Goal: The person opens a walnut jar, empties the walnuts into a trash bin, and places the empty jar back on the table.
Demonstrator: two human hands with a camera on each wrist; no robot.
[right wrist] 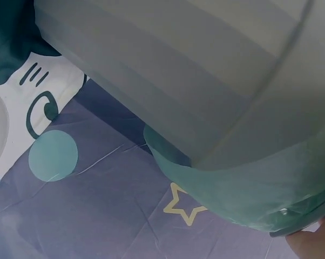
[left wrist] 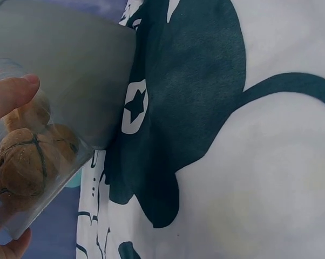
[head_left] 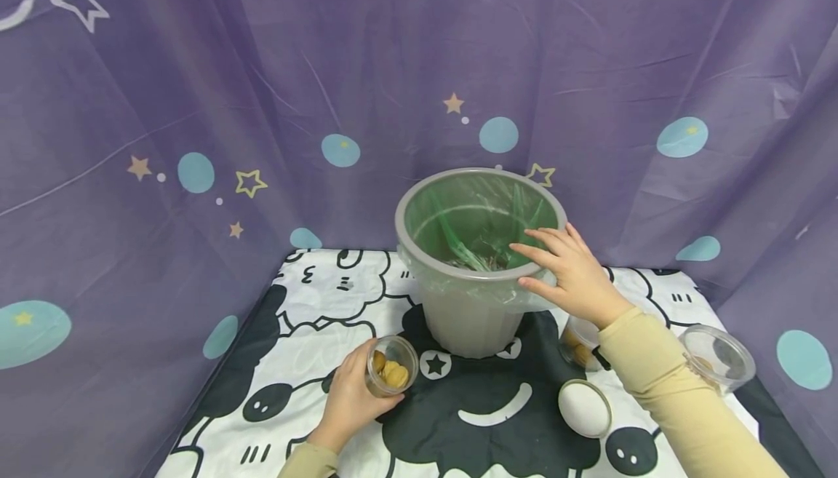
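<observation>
My left hand [head_left: 356, 398] grips a clear plastic jar [head_left: 393, 365] by its side, mouth up. Inside lie several round, tan-brown walnut-like pieces [left wrist: 27, 162] with dark seams. A grey trash bin [head_left: 465, 318] stands just beyond the jar, lined with a thin green plastic bag [head_left: 452, 234] folded over its rim. Some dark scraps [head_left: 487, 261] show at the bottom. My right hand [head_left: 572, 274] is at the bin's right rim, fingers spread and reaching over the opening. In the right wrist view only a bit of that hand [right wrist: 313, 240] shows beside the rim.
Right of the bin, partly behind my right forearm, is another clear jar [head_left: 579, 343] with tan pieces. A clear container [head_left: 720, 358] stands farther right. A round white lid [head_left: 585, 409] lies on the black-and-white cartoon cloth [head_left: 314, 383]. A purple curtain [head_left: 393, 63] hangs behind.
</observation>
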